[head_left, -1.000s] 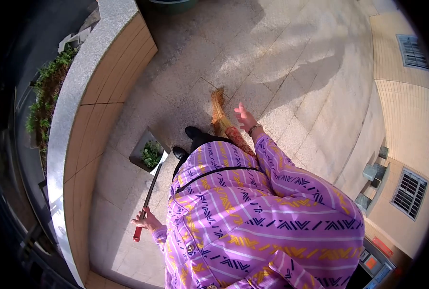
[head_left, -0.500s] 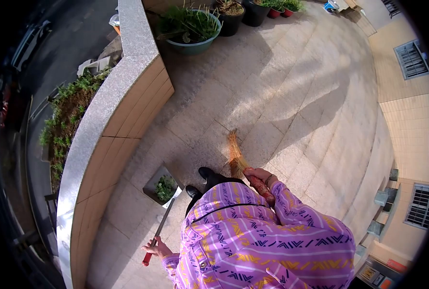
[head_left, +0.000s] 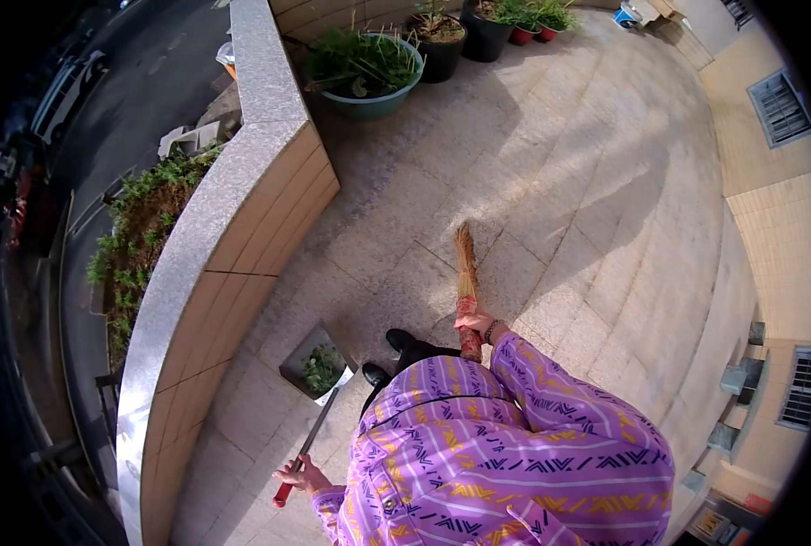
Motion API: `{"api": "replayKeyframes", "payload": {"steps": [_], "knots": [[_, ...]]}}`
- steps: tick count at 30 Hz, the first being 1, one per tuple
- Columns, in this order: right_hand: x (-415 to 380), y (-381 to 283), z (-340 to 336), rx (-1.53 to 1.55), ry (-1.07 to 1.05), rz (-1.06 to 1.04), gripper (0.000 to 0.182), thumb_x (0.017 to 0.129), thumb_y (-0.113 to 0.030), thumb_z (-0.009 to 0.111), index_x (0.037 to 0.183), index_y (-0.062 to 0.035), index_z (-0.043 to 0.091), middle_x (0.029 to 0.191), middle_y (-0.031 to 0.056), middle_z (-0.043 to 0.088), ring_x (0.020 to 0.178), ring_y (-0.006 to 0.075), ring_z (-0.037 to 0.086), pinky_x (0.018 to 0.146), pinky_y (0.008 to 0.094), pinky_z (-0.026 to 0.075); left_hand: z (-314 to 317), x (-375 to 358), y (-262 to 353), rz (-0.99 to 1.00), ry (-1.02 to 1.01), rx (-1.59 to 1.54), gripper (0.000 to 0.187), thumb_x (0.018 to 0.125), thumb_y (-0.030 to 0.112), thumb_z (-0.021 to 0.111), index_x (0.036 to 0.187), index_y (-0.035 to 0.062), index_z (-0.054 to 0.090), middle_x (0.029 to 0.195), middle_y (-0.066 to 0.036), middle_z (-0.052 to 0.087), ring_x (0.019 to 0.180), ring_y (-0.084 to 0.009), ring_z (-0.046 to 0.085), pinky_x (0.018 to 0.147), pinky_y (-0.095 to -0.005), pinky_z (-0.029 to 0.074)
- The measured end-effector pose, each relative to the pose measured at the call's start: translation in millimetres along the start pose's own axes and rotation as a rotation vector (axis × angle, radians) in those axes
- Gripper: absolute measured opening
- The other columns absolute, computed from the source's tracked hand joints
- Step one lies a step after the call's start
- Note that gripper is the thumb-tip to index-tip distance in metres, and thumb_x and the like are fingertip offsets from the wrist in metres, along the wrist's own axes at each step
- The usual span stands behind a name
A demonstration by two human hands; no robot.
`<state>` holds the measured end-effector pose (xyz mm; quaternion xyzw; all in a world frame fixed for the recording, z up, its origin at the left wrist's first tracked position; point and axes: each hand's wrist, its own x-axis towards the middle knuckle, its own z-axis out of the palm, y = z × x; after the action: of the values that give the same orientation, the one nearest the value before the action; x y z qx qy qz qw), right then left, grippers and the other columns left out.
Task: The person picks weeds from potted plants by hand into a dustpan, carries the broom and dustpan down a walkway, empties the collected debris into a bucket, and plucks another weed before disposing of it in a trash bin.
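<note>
Right hand [head_left: 476, 323] round broom [head_left: 466, 264] — left hand [head_left: 304, 475] on dustpan handle [head_left: 320, 423] — greens [head_left: 322, 369] inside.

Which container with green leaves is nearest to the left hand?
The dustpan, whose handle the left hand holds; the basin and pots stand farther away.

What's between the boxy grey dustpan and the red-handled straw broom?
Two black shoes, on pale stone paving, stand between dustpan and broom in the head view.

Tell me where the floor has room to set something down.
Bare paving lies between the broom and the building wall, and between broom and basin. It is crowded along the pots and around the dustpan and shoes.
</note>
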<state>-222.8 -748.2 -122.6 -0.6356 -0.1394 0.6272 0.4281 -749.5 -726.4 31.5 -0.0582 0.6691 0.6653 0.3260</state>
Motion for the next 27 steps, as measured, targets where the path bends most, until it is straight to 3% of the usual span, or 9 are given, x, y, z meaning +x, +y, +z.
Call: {"api": "replayKeyframes", "payload": {"steps": [1,3,8,12,14,20,22,24,27], "knots": [[-1.7,-5.1,5.9,-0.055,-0.153,-0.108,0.020,0.066,-0.008,0.064,0.081,-0.0017,0.053,0.065,0.0084,0.053,0.055,0.0211,0.055,0.049,0.0337,0.046,0.2,-0.3,-0.3,0.001,0.002,-0.004,0.052,0.074,0.053,0.055,0.089,0.0057,0.038,0.085,-0.007,0.040,0.076,-0.0218,0.039,0.063,-0.0356,0.042],[-49.9,-81.4,50.8,0.071,-0.103,0.359,0.018,0.063,-0.019,0.066,0.074,-0.0090,0.055,0.071,0.0020,0.053,0.058,0.0130,0.052,0.052,0.0269,0.043,-1.0,-0.5,-2.4,0.019,0.012,-0.012,0.052,0.074,0.052,0.055,0.087,0.0044,0.038,0.083,-0.008,0.041,0.075,-0.0221,0.039,0.063,-0.0355,0.042],[-77.8,-124.9,63.9,0.009,-0.037,0.257,0.035,0.060,-0.028,0.066,0.083,-0.0057,0.053,0.069,0.0029,0.052,0.052,0.0125,0.049,0.048,0.0268,0.041,-1.5,3.5,-5.9,0.004,0.092,-0.068,0.050,0.074,0.051,0.055,0.083,0.0046,0.039,0.079,-0.008,0.043,0.073,-0.0225,0.040,0.062,-0.0359,0.043],[-80.0,-126.0,40.7,-0.071,-0.067,0.287,0.046,0.061,-0.024,0.067,0.096,-0.0028,0.046,0.079,0.0082,0.052,0.060,0.0164,0.055,0.048,0.0308,0.045,-9.6,8.8,-7.9,-0.011,0.091,-0.087,0.048,0.075,0.050,0.055,0.081,0.0049,0.040,0.077,-0.008,0.043,0.071,-0.0226,0.041,0.061,-0.0362,0.043],[-71.3,-113.3,27.7,-0.305,0.034,0.097,0.049,0.060,-0.023,0.068,0.099,-0.0027,0.044,0.078,0.0082,0.052,0.058,0.0174,0.054,0.048,0.0303,0.046,-6.8,3.1,-5.9,-0.019,0.111,-0.077,0.047,0.075,0.050,0.054,0.080,0.0052,0.040,0.076,-0.008,0.044,0.071,-0.0225,0.041,0.061,-0.0362,0.043],[-59.6,-138.5,20.7,-0.278,0.180,0.137,0.061,0.055,-0.022,0.072,0.102,-0.0010,0.040,0.078,0.0077,0.051,0.063,0.0184,0.054,0.053,0.0313,0.046,5.0,-15.7,4.3,0.005,0.130,-0.072,0.045,0.076,0.048,0.054,0.080,0.0059,0.040,0.076,-0.008,0.044,0.071,-0.0226,0.041,0.060,-0.0359,0.043],[-65.7,-166.6,28.7,-0.371,0.282,0.268,0.055,0.051,-0.019,0.074,0.095,0.0020,0.049,0.082,0.0102,0.056,0.069,0.0171,0.056,0.059,0.0303,0.046,6.0,-19.5,5.6,0.004,0.126,-0.079,0.044,0.077,0.048,0.053,0.080,0.0062,0.040,0.077,-0.008,0.044,0.071,-0.0226,0.041,0.060,-0.0358,0.042],[-43.8,-144.9,9.3,-0.326,0.221,0.217,0.053,0.051,-0.020,0.075,0.095,-0.0014,0.052,0.086,0.0083,0.057,0.075,0.0172,0.056,0.063,0.0313,0.046,1.8,-17.0,5.7,-0.004,0.158,-0.050,0.043,0.077,0.047,0.053,0.080,0.0064,0.040,0.076,-0.007,0.043,0.071,-0.0223,0.041,0.060,-0.0354,0.042],[-32.8,-131.7,1.6,-0.520,-0.022,0.388,0.072,0.049,-0.023,0.076,0.105,0.0031,0.039,0.088,0.0104,0.052,0.068,0.0205,0.055,0.059,0.0322,0.046,-19.9,8.6,-8.4,0.033,0.147,-0.006,0.044,0.077,0.047,0.053,0.083,0.0059,0.040,0.080,-0.007,0.043,0.073,-0.0225,0.041,0.060,-0.0353,0.043]]}}
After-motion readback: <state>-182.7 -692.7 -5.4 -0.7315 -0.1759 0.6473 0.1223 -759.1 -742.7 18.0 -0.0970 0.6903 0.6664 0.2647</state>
